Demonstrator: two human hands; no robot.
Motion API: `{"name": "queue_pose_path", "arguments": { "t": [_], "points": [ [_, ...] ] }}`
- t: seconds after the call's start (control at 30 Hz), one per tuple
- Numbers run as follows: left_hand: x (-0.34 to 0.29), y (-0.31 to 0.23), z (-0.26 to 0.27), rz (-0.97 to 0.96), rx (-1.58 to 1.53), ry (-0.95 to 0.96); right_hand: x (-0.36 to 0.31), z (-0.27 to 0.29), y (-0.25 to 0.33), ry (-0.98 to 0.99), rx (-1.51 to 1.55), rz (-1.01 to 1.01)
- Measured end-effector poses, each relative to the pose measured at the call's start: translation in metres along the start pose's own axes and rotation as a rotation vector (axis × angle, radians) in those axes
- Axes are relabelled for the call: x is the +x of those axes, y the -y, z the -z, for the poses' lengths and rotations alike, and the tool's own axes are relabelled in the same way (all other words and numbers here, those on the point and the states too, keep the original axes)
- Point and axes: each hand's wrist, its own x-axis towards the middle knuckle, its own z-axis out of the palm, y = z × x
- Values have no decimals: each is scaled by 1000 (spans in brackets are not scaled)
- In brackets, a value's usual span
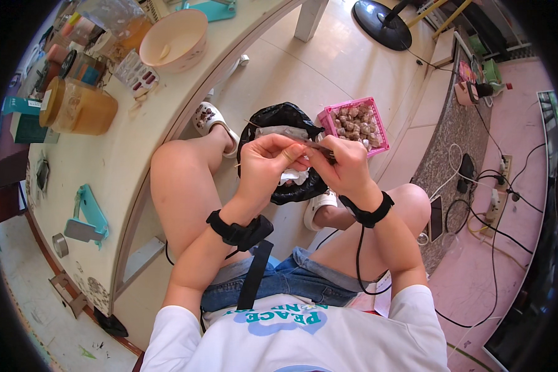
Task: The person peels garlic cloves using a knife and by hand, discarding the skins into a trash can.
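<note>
Above a black plastic bag (280, 113) on the floor, my two hands meet fingertip to fingertip. My left hand (263, 162) is closed in a pinch, and whatever small thing it holds is hidden by the fingers. A thin, dark, blade-like thing (318, 147) shows at the fingers of my right hand (348, 166), which is curled closed around it. White crumpled scraps (294, 177) lie in the bag below. Just beyond my right hand stands a pink plastic basket (382, 149) of garlic bulbs (356, 123).
On the white table (146, 118) at left are a bowl (178, 53) with a pale clove, a yellow-lidded jar (84, 108), a pill blister pack (136, 73) and a turquoise phone stand (90, 214). Cables and a power strip (497, 198) lie at right. A round black base (384, 23) stands far off.
</note>
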Motion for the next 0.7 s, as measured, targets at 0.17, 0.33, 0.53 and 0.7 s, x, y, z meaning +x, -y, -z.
{"name": "queue_pose_path", "arguments": {
  "t": [0.17, 0.33, 0.53, 0.7],
  "points": [
    [-3, 0, 1, 104, -112, -8, 3, 0, -2, 27, -63, 146],
    [-1, -2, 4, 211, -188, -55, 2, 1, -1, 110, -26, 156],
    [2, -8, 7, 175, -289, -67, 1, 4, 7, 146, 177, -214],
    [0, -10, 0, 177, -171, 33, 4, 12, 3, 121, 311, -304]
  ]
}}
